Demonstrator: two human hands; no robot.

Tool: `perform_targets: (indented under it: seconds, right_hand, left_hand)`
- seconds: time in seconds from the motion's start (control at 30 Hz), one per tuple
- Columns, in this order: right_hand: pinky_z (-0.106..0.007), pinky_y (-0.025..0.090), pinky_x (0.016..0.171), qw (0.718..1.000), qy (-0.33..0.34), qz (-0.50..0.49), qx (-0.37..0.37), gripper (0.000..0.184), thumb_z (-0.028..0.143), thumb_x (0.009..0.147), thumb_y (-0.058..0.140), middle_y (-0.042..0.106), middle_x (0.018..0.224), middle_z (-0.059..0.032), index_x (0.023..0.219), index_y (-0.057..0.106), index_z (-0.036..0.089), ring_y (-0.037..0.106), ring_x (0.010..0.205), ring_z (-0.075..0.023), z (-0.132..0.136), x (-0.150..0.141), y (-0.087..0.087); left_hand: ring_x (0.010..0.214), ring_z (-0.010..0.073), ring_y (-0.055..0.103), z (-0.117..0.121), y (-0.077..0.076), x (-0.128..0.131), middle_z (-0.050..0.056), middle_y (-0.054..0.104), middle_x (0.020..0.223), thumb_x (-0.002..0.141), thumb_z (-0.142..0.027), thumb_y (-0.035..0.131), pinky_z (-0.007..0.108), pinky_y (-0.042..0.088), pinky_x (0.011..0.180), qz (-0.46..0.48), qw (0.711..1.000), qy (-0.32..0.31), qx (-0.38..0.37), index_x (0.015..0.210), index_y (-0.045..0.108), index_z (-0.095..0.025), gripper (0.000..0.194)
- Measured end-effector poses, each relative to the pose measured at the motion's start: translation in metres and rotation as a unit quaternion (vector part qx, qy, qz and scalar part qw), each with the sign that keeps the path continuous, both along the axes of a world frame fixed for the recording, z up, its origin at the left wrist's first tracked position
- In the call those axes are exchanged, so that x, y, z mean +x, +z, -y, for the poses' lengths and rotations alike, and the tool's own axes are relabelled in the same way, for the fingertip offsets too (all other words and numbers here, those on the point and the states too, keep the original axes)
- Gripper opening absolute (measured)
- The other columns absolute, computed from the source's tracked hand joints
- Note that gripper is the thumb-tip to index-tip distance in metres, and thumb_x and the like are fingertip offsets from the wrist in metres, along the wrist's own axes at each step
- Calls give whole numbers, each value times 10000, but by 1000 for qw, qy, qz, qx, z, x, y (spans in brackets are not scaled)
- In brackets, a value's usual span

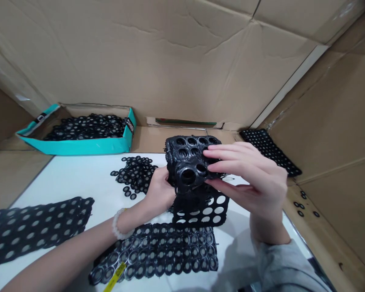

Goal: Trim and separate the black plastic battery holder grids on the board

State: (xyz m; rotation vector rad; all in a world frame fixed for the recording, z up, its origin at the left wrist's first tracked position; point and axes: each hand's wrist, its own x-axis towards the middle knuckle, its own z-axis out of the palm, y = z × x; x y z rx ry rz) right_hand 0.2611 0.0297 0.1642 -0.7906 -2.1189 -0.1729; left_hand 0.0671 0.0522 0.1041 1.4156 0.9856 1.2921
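A folded black rubber sheet of moulded rings (182,146) is held up over the table, its flat end with round holes hanging below. My left hand (159,190), wearing a beaded bracelet, grips the sheet from its left side, with the fingers partly hidden behind it. On the right, my right hand (252,178) has its thumb and fingers closed on the sheet's edge beside two larger rings that bulge toward me. Beneath lies another ring sheet (170,253) on the white table (231,251). Loose black rings (135,174) are heaped just left of the held sheet.
A turquoise box (88,147) full of black rings stands at the back left. One perforated sheet (33,227) lies at the left, another (269,152) at the back right. A yellow strip (115,275) rests at the front. Cardboard walls (170,61) enclose the table.
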Motion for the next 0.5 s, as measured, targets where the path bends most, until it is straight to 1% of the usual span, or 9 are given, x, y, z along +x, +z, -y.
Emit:
perform_targets:
  seconds: [0.1, 0.2, 0.27, 0.33, 0.4, 0.5]
  right_hand:
    - [-433, 556, 931, 1000, -5, -14, 24, 198, 234, 846, 685, 727, 1122, -62, 1043, 682, 254, 685, 1078, -255, -2, -2, -1]
    - [-465, 539, 965, 998, -34, -12, 47, 239, 214, 840, 693, 717, 1153, -61, 1075, 675, 255, 649, 1149, -274, -3, -4, 0]
    - [-483, 525, 986, 997, -61, -2, 51, 268, 215, 840, 697, 704, 1191, -59, 1103, 674, 261, 623, 1185, -285, -3, -5, 0]
    - [-480, 518, 999, 996, -80, 9, 46, 311, 219, 838, 702, 688, 1227, -55, 1144, 669, 270, 613, 1189, -285, -4, -6, -1]
    - [-467, 517, 1002, 996, -86, 12, 37, 350, 221, 838, 703, 685, 1231, -52, 1181, 663, 280, 622, 1158, -274, -4, -6, -1]
    - [-438, 534, 970, 997, -80, -5, 10, 417, 229, 850, 690, 681, 1219, -61, 1259, 633, 283, 639, 1098, -254, -3, -6, 0]
  left_hand:
    - [752, 230, 678, -3, -6, -2, 41, 723, 728, 570, -415, 835, 314, 587, 678, 6, 999, -51, -12, 757, 698, -158, 346]
    - [704, 228, 685, -5, -12, -3, 56, 739, 743, 610, -435, 805, 318, 590, 654, 31, 996, -87, -14, 765, 712, -136, 349]
    - [701, 228, 688, -6, -13, -3, 58, 747, 754, 610, -419, 810, 309, 587, 642, 29, 996, -87, -6, 782, 723, -129, 348]
    - [722, 227, 690, -5, -12, -2, 62, 758, 798, 605, -392, 822, 296, 582, 646, 15, 997, -72, 0, 814, 734, -126, 349]
    - [718, 220, 687, -4, -11, -2, 63, 762, 817, 600, -373, 828, 286, 576, 640, 7, 998, -58, 0, 829, 739, -124, 349]
    - [683, 212, 679, -4, -10, -2, 55, 752, 757, 594, -374, 827, 279, 571, 617, 3, 998, -63, -4, 787, 735, -125, 328]
